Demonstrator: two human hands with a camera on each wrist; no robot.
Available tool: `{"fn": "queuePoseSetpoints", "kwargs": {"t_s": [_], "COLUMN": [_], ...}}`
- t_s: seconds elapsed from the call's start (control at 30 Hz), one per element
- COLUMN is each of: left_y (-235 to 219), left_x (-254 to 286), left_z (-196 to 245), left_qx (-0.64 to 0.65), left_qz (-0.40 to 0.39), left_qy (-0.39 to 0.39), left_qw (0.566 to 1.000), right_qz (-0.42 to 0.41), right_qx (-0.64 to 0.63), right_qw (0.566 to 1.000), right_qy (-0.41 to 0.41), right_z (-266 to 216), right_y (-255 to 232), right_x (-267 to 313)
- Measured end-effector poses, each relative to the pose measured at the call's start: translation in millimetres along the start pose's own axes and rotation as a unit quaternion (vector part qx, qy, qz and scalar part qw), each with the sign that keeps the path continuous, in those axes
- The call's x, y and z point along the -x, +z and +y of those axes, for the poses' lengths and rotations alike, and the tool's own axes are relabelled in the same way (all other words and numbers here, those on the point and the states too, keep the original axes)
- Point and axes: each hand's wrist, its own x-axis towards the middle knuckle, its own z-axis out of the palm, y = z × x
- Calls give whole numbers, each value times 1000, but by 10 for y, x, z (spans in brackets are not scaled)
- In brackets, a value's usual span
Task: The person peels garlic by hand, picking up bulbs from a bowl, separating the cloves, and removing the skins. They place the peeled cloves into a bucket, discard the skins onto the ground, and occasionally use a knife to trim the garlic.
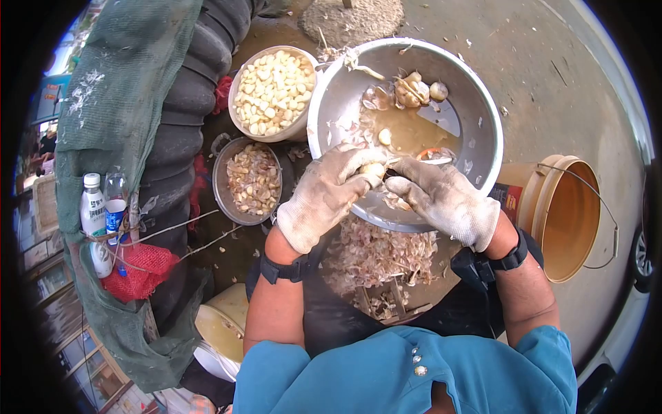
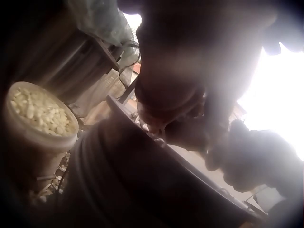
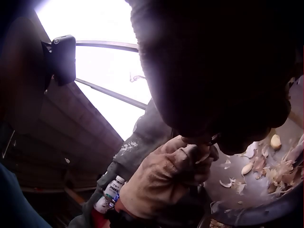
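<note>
Both hands wear soiled white work gloves and meet over the near side of a wide metal basin (image 1: pixel 477 90). Between thumb and fingers, the left hand (image 1: pixel 317 196) pinches a pale garlic clove (image 1: pixel 373 170). Close against it, the right hand (image 1: pixel 452 200) has its fingers curled, and a thin dark metal edge (image 3: pixel 216 138) shows at its fingertips in the right wrist view. Beyond the hands, the basin contains garlic bulbs (image 1: pixel 412 90), a loose clove (image 1: pixel 385 136), papery skins and shallow brownish water. Both gloves are mostly in shadow in the wrist views.
Left of the basin stand a bucket of peeled cloves (image 1: pixel 272 93) and a smaller bowl of cloves (image 1: pixel 254 178). A yellowish bucket (image 1: pixel 578 221) lies tipped at right. Garlic skins (image 1: pixel 386 259) are heaped below the basin. Bottles (image 1: pixel 92 203) hang on the left.
</note>
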Motion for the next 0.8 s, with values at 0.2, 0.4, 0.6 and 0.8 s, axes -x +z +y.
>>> {"fn": "queuePoseSetpoints", "kwargs": {"t_s": [0.2, 0.4, 0.6, 0.8], "left_y": [-88, -106, -38, -46], "left_x": [-122, -25, 20, -91], "left_z": [296, 154, 146, 162], "left_qx": [464, 512, 571, 527], "left_qz": [-17, 42, 97, 62], "left_qy": [-279, -303, -291, -288], "left_qw": [841, 803, 762, 797], "right_qz": [-67, -32, -14, 12], "right_qx": [78, -20, -34, -109], "right_qw": [995, 999, 998, 985], "right_qy": [18, 31, 45, 132], "right_z": [103, -15, 26, -113], "right_y": [32, 12, -58, -144], "right_x": [-19, -78, -100, -171]}}
